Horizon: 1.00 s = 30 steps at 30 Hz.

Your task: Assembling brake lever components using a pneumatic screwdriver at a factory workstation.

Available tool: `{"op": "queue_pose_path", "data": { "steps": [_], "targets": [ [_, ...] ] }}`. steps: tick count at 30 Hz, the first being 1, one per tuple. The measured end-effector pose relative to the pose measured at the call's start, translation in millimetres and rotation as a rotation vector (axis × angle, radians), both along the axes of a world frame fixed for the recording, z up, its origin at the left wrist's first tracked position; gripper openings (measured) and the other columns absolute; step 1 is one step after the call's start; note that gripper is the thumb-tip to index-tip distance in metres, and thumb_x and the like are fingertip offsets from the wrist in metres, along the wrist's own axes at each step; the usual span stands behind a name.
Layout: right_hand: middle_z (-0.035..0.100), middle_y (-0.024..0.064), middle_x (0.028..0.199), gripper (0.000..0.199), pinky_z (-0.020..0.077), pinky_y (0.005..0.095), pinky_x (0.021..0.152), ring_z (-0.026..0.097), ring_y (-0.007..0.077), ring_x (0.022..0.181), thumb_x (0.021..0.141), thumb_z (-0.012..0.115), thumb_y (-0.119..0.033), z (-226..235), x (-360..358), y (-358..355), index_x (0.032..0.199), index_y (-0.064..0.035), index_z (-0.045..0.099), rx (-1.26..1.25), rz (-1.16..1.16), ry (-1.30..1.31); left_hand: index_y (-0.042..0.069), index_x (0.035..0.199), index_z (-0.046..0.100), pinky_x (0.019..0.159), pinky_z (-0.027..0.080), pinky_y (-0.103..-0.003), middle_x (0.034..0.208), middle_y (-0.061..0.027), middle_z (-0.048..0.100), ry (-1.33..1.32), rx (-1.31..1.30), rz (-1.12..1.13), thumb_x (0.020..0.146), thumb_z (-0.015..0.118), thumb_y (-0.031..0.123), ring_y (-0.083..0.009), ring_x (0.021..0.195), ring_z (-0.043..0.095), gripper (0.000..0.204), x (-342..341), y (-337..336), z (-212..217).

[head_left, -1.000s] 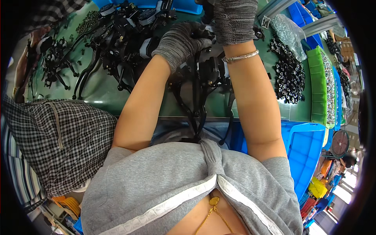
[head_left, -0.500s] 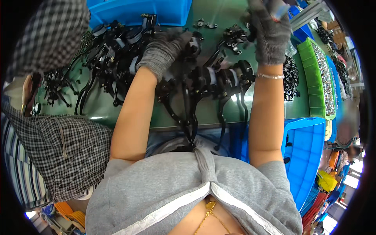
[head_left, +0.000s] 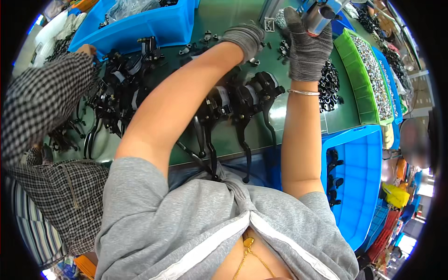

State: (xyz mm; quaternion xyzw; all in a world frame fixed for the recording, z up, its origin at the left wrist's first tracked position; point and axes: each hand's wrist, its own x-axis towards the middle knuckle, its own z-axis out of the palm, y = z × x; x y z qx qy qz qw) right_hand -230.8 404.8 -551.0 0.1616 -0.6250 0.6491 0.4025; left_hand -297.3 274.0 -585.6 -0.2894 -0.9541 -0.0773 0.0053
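Note:
My left hand [head_left: 245, 42], in a grey knit glove, reaches across to the far middle of the table. Its fingers curl down among small metal clamps [head_left: 185, 49], and whatever they hold is hidden. My right hand [head_left: 309, 56], also gloved, is wrapped around a silver cylindrical power driver [head_left: 319, 19] with a red ring at its end. Several black brake lever assemblies [head_left: 243, 100] lie in a row between my forearms, their levers jutting past the near table edge. More black lever assemblies [head_left: 114, 95] are heaped left of my left arm.
A blue bin [head_left: 158, 35] stands at the far left. Black clamps [head_left: 330, 86] lie piled right of my right wrist, beside a green tray [head_left: 352, 77] of small metal parts. A blue crate [head_left: 359, 182] sits near right. At left, a co-worker's checked sleeve [head_left: 51, 98] reaches toward the bin.
My left hand has moved right and away from the lever assemblies to the small clamps. My right hand still grips the driver. The co-worker's arm has shifted, its hand now by the blue bin.

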Motion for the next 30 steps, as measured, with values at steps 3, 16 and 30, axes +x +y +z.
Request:
{"op": "queue_pose_path", "data": {
  "steps": [3, 16, 30],
  "targets": [
    [0.055, -0.0059, 0.082, 0.04, 0.0456, 0.0245, 0.062, 0.051, 0.0065, 0.072, 0.083, 0.082, -0.019, 10.9, 7.6, -14.4, 0.115, -0.0082, 0.06, -0.089, 0.069, -0.001, 0.007, 0.114, 0.069, 0.09, 0.053, -0.044, 0.109, -0.0181, 0.07, -0.02, 0.07, -0.029, 0.087, 0.068, 0.023, -0.0368, 0.102, 0.067, 0.031, -2.9, -23.8, -8.1],
    [0.056, -0.0007, 0.077, 0.035, 0.0464, 0.0276, 0.057, 0.054, 0.009, 0.064, 0.087, 0.077, -0.031, 11.9, -35.2, -78.1, 0.107, -0.0085, 0.06, 0.011, 0.19, -0.063, 0.007, 0.118, 0.067, 0.095, 0.052, -0.04, 0.11, -0.0168, 0.071, -0.077, 0.388, 0.009, 0.084, 0.076, 0.028, -0.0329, 0.106, 0.067, 0.042, -2.6, -91.5, -18.8],
    [0.055, -0.0032, 0.066, 0.036, 0.0388, 0.0231, 0.045, 0.052, 0.008, 0.052, 0.083, 0.081, -0.039, 26.0, -20.6, -75.8, 0.094, -0.0133, 0.059, -0.177, 0.308, -0.297, 0.006, 0.12, 0.067, 0.096, 0.052, -0.037, 0.112, -0.0136, 0.072, -0.074, 0.392, 0.017, 0.087, 0.075, 0.024, -0.0276, 0.106, 0.069, 0.038, 12.7, -92.9, -9.3]
  ]
}}
